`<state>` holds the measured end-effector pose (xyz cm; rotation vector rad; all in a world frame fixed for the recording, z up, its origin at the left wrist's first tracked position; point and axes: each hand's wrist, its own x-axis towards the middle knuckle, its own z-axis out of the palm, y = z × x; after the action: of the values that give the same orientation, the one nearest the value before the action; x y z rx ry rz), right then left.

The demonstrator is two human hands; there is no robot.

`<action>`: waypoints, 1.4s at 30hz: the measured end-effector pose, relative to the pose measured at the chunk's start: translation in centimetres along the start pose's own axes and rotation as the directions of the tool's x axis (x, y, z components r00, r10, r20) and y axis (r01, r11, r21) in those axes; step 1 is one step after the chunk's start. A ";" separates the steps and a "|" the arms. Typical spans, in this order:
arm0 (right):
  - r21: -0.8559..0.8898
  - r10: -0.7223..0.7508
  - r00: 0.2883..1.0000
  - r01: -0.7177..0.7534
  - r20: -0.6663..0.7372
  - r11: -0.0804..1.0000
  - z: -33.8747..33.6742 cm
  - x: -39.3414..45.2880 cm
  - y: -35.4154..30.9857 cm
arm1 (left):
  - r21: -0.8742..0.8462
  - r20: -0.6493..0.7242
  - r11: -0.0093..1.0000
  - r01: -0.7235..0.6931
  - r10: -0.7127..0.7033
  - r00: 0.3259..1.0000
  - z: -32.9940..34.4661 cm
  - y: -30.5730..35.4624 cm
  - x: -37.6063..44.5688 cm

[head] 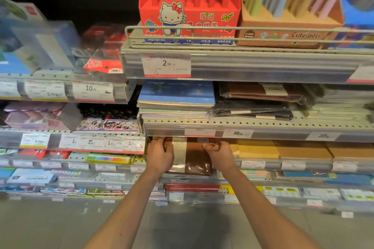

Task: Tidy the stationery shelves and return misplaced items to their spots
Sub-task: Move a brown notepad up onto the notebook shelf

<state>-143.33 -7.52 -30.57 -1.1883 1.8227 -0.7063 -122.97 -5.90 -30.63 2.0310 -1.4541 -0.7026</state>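
A brown notebook (195, 159) in clear wrap with a cream paper band lies on the third shelf down, its near edge sticking out past the shelf front. My left hand (160, 156) grips its left side, fingers curled over the far edge. My right hand (219, 154) holds its right side, fingers bent over the top. The far end of the notebook is hidden under the shelf (283, 127) above.
Yellow and tan notebooks (283, 148) lie in a row to the right. Above, a stack of blue and pastel notebooks (176, 99) and wrapped brown ones (263, 92). The top shelf holds a red pen display box (188, 14) and a cork-coloured box (287, 28). Grey floor below.
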 end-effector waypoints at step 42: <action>0.068 0.038 0.997 -0.042 0.063 0.997 -1.9 -8.6 5.2 | -0.355 0.388 0.925 0.135 0.015 0.922 -1.2 -4.5 -7.3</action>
<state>-145.55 2.49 -30.90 -1.1137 1.7528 -0.6968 -121.21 2.39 -32.12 1.7046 -1.3293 -1.3589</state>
